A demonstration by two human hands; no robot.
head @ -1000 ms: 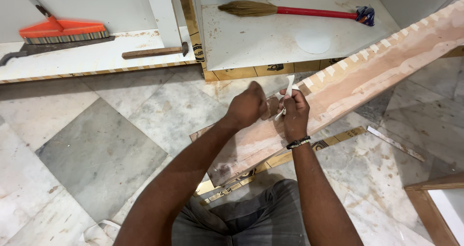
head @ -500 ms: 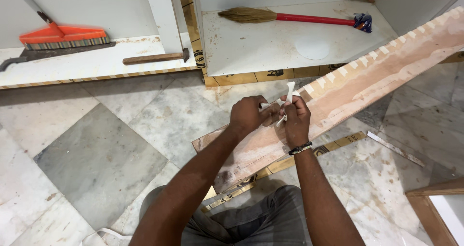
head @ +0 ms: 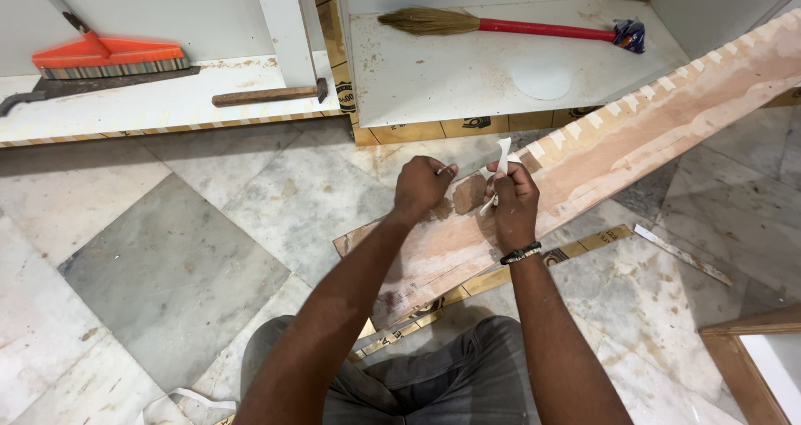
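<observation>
Head view, looking down over two bare forearms to a marble floor of grey and white diagonal tiles. Long wooden plank lying slantwise across the floor, pale glue-streaked face up, notched white strip along its far edge. Right hand, black bracelet at the wrist, clenched around a white strip of material standing upright from the fist, directly over the plank. Left hand just beside it, fingers curled, thumb and forefinger pinched together; whether anything is held, not discernible. Brown patch on the plank between the two hands. Beyond, white cabinet panels laid flat, bearing one red-handled broom, one orange brush, one hammer. One thin offcut on the floor at right. Striped edge-banding strip under the plank's near edge. Wooden frame corner at lower right.
</observation>
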